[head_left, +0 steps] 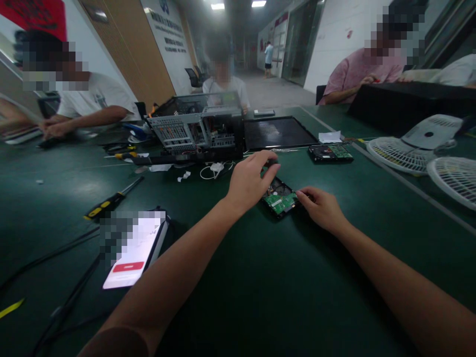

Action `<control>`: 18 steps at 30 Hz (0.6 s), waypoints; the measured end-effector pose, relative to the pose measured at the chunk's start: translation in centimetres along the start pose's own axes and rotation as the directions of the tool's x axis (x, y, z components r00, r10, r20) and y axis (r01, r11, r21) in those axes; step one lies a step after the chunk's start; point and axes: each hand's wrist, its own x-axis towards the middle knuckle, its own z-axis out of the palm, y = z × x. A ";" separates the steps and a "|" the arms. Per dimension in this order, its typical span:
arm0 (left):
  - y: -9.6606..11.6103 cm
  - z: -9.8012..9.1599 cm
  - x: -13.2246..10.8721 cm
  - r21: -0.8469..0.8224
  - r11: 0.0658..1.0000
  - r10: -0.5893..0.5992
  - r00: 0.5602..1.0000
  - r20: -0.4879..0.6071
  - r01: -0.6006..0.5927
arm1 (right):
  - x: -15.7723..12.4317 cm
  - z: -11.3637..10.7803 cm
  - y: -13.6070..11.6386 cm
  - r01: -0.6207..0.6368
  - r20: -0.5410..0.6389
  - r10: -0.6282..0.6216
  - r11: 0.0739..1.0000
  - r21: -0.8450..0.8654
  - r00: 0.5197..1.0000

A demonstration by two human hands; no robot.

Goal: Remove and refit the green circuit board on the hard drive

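Drive (280, 203), beside left hand (252, 177), touching right hand (323, 207)

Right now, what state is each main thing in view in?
Near drive, board side up
Left hand, fingers curled above the near drive
Right hand, at the near drive's right edge
Far drive, board side up
Computer case, open, insides showing
Phone, screen lit
Screwdriver, lying down
Ceiling lights, on
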 end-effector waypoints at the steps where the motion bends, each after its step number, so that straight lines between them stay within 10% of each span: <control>1: 0.0 0.0 0.0 -0.009 1.000 -0.009 1.000 -0.002 0.009 | 0.1 0.0 0.0 -0.009 0.005 0.009 1.000 0.003 1.000; 18: -0.4 0.0 -0.1 -0.020 0.999 -0.036 0.999 -0.028 0.035 | 0.5 0.2 0.5 -0.009 0.003 0.009 1.000 -0.009 1.000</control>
